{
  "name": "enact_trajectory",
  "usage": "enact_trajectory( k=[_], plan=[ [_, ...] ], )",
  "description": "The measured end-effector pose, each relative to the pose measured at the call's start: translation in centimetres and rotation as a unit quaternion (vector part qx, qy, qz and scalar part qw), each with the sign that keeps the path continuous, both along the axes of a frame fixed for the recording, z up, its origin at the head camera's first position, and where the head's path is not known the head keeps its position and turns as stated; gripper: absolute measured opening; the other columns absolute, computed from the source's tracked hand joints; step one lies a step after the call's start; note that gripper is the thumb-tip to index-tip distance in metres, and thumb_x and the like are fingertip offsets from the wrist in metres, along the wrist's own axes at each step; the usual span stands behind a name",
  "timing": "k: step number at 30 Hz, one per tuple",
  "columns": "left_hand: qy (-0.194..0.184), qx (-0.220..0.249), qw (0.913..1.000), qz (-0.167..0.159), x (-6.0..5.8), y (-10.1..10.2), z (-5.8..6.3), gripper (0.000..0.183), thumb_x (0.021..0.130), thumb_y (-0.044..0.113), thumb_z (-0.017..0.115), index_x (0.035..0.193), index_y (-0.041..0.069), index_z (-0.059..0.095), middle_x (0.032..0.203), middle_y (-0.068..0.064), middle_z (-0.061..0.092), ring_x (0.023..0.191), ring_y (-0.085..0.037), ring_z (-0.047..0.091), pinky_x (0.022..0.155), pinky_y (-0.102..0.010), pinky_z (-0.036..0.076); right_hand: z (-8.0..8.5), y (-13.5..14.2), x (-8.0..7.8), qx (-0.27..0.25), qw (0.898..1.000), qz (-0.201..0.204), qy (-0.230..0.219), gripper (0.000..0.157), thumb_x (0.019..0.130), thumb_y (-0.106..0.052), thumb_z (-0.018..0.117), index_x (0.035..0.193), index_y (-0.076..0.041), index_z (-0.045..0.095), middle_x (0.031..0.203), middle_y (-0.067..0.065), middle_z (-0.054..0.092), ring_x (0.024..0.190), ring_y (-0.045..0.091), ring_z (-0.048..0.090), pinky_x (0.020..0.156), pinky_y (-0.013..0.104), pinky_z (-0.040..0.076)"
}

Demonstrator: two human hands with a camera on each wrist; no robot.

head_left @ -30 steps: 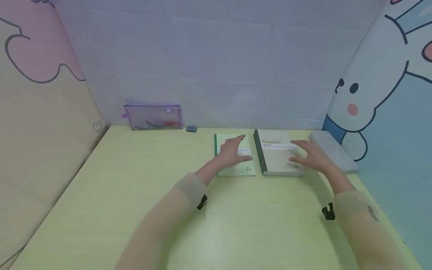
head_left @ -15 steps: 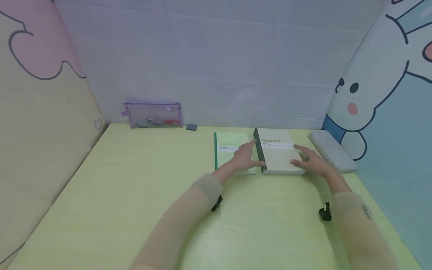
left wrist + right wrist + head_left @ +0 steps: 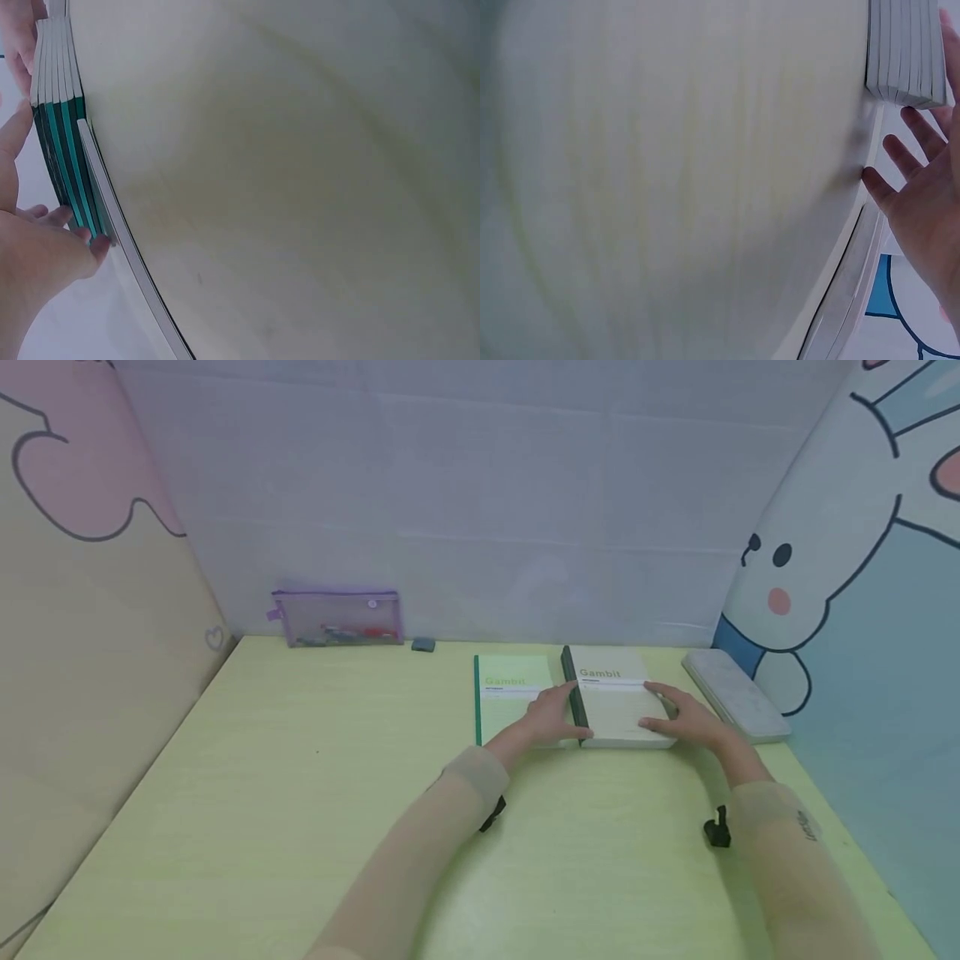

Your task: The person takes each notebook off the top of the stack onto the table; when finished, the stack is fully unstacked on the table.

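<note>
A thick stack of notebooks (image 3: 615,706), its top cover printed "Gambit", lies at the back right of the table, dark and green spines (image 3: 64,157) facing left. Against that spine side my left hand (image 3: 551,714) rests spread, thumb near the front corner and fingertips along the spines. On the opposite side, my right hand (image 3: 686,714) has its thumb over the cover's right part. Its lower fingers (image 3: 904,157) spread out straight beside the page edges. Under my left hand, partly hidden, a thin light-green notebook (image 3: 502,714) with a green spine lies flat.
A pale, flat grey-white object (image 3: 738,693) lies along the right wall. At the back left, a purple see-through zip pouch (image 3: 341,620) leans on the wall, beside a small dark block (image 3: 423,645). Printed walls enclose the table (image 3: 300,827) on three sides.
My left hand has moved right, from over the thin notebook to the stack's spine. My right hand has shifted slightly onto the stack's right side. The notebooks look unmoved.
</note>
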State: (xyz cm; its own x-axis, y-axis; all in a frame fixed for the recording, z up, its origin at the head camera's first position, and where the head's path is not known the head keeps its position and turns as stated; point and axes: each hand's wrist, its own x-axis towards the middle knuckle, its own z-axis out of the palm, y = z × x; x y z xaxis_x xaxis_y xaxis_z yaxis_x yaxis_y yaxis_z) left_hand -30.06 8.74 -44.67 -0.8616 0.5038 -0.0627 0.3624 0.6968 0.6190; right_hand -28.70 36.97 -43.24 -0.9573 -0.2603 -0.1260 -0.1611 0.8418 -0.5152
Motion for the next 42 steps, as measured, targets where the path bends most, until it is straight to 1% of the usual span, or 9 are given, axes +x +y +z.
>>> enact_trajectory(
  k=[7, 15, 19, 23, 26, 30, 34, 39, 42],
  plan=[
    [-0.002, -0.003, 1.0, 0.003, 0.1, -0.1, -0.3, 0.096, 0.08, 0.048, 0.071, 0.152, 0.019, 0.016, 0.155, 0.0, 0.026, 0.141, -0.026, 0.024, 0.112, -0.045, 0.026, -0.3, -0.2, -0.2, -0.003, 1.0, 0.017, -0.006, 0.085, 0.086, -0.044, 0.066, 0.149, -0.006, 0.024, 0.152, 0.028, 0.017, 0.138, 0.049, 0.013, 0.108, 0.065, 0.014],
    [-0.01, 0.007, 0.9999, -0.003, 0.4, -0.7, 0.1, 0.099, 0.078, 0.047, 0.073, 0.152, 0.019, 0.015, 0.155, 0.0, 0.026, 0.142, -0.027, 0.022, 0.112, -0.048, 0.025, -0.7, -0.4, -0.2, -0.004, 1.0, 0.028, -0.009, 0.087, 0.086, -0.045, 0.065, 0.151, -0.009, 0.021, 0.153, 0.029, 0.009, 0.139, 0.049, 0.007, 0.107, 0.066, 0.011],
    [-0.017, 0.007, 0.9997, -0.014, 0.4, -1.2, 0.1, 0.102, 0.077, 0.047, 0.075, 0.153, 0.019, 0.012, 0.156, 0.0, 0.024, 0.142, -0.028, 0.02, 0.113, -0.048, 0.024, -0.9, -0.6, -0.1, -0.004, 0.999, 0.039, 0.005, 0.087, 0.084, -0.044, 0.068, 0.15, -0.007, 0.023, 0.153, 0.029, 0.007, 0.139, 0.05, 0.006, 0.106, 0.068, 0.01],
    [-0.021, 0.003, 0.9995, -0.024, 0.3, -1.5, 0.1, 0.106, 0.075, 0.047, 0.076, 0.153, 0.019, 0.011, 0.156, 0.0, 0.023, 0.142, -0.029, 0.02, 0.113, -0.048, 0.023, -1.1, -0.7, -0.1, 0.002, 0.998, 0.05, 0.022, 0.088, 0.083, -0.042, 0.07, 0.149, -0.004, 0.025, 0.154, 0.028, 0.008, 0.139, 0.049, 0.006, 0.106, 0.068, 0.011],
    [-0.025, -0.008, 0.9991, -0.032, 0.4, -1.6, 0.2, 0.107, 0.073, 0.049, 0.077, 0.153, 0.02, 0.012, 0.156, 0.0, 0.024, 0.143, -0.029, 0.019, 0.113, -0.048, 0.022, -1.2, -0.7, 0.0, 0.015, 0.998, 0.057, 0.029, 0.089, 0.082, -0.042, 0.071, 0.148, -0.004, 0.026, 0.154, 0.028, 0.009, 0.14, 0.048, 0.008, 0.106, 0.067, 0.012],
    [-0.025, -0.025, 0.9984, -0.044, 0.6, -1.7, 0.4, 0.106, 0.072, 0.05, 0.077, 0.153, 0.022, 0.015, 0.155, 0.0, 0.027, 0.143, -0.029, 0.018, 0.113, -0.049, 0.023, -1.0, -0.8, 0.2, 0.013, 0.997, 0.068, 0.04, 0.088, 0.081, -0.039, 0.073, 0.147, -0.002, 0.027, 0.153, 0.029, 0.013, 0.138, 0.05, 0.011, 0.106, 0.068, 0.012],
    [-0.007, -0.038, 0.9982, -0.045, 0.8, -1.8, 0.4, 0.105, 0.071, 0.052, 0.078, 0.152, 0.022, 0.018, 0.154, 0.001, 0.028, 0.143, -0.028, 0.016, 0.113, -0.05, 0.022, -0.9, -1.0, 0.3, 0.0, 0.997, 0.067, 0.041, 0.092, 0.08, -0.038, 0.074, 0.149, -0.004, 0.025, 0.152, 0.028, 0.015, 0.138, 0.05, 0.012, 0.106, 0.068, 0.013],
    [0.048, -0.073, 0.9951, -0.047, 1.2, -1.7, 0.5, 0.11, 0.068, 0.054, 0.078, 0.152, 0.022, 0.016, 0.155, 0.001, 0.025, 0.143, -0.027, 0.015, 0.111, -0.05, 0.024, -0.9, -0.9, 0.5, -0.033, 0.998, 0.045, 0.024, 0.102, 0.077, -0.037, 0.077, 0.152, -0.011, 0.013, 0.154, 0.025, 0.014, 0.139, 0.049, 0.012, 0.106, 0.067, 0.014],
    [0.077, -0.095, 0.9914, -0.047, 1.4, -1.6, 0.6, 0.111, 0.067, 0.056, 0.078, 0.153, 0.023, 0.014, 0.156, 0.001, 0.023, 0.143, -0.027, 0.014, 0.111, -0.05, 0.025, -0.8, -0.8, 0.5, -0.042, 0.998, 0.034, 0.022, 0.104, 0.076, -0.036, 0.078, 0.153, -0.013, 0.011, 0.154, 0.025, 0.013, 0.139, 0.049, 0.012, 0.106, 0.067, 0.015]
  ],
)
